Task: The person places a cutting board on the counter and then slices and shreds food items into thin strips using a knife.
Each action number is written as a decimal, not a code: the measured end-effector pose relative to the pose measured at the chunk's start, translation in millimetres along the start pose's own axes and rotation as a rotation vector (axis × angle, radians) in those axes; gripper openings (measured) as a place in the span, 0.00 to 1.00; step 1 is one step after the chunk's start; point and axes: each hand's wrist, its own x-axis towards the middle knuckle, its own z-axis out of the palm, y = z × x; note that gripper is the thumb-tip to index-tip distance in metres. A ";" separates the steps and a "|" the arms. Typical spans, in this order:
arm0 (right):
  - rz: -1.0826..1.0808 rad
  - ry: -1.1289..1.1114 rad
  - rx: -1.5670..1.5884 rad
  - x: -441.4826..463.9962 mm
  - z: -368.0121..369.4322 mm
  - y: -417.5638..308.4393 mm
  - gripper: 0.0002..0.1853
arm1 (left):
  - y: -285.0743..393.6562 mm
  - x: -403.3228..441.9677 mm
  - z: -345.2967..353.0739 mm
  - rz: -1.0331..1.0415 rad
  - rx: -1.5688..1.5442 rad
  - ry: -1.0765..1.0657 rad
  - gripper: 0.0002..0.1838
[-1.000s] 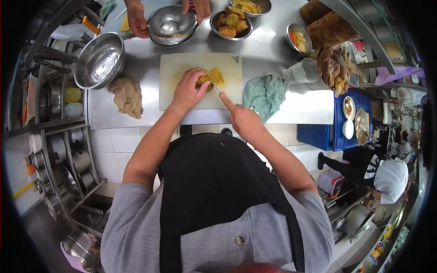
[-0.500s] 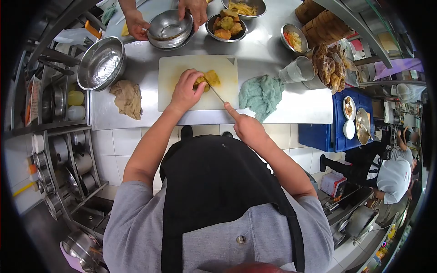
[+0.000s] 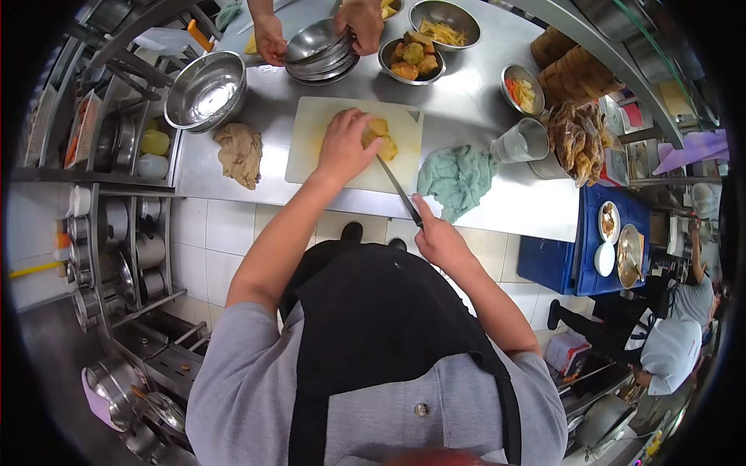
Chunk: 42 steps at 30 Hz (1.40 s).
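My right hand (image 3: 441,237) is closed round the handle of a knife (image 3: 402,196). Its long blade points up and left across the near edge of a white cutting board (image 3: 303,147), with the tip by my left hand. On the board my left hand (image 3: 350,146) is closed over a yellow-green chunk of food (image 3: 379,140), fingers bent and thumb along its near side. Part of the chunk is hidden under the fingers; what kind of food it is, I cannot tell. Right of the board lies a crumpled green cloth (image 3: 458,180).
Left of the board are a brown cloth (image 3: 238,154) and a steel colander (image 3: 203,92). Behind it stand a bowl of yellow chunks (image 3: 412,60) and a bowl of yellow strips (image 3: 444,27). Across the table a co-worker's hands (image 3: 359,25) hold stacked steel bowls (image 3: 322,58).
My right hand has drawn the knife back towards me, so more blade shows. My left hand stays on the chunk. The co-worker's bowls have tilted, and the whole view has shifted.
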 end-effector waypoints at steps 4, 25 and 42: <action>0.084 0.083 0.046 1.2 14.4 -1.4 0.16 | -25.1 -17.5 -25.1 -0.001 -0.128 -0.074 0.23; 0.076 0.051 -0.109 36.4 24.3 -29.9 0.12 | -50.9 -41.9 -18.2 0.165 -0.270 -0.025 0.17; 0.027 0.135 -0.247 43.3 24.3 -52.8 0.10 | -49.1 -38.3 -8.9 0.175 -0.181 -0.034 0.20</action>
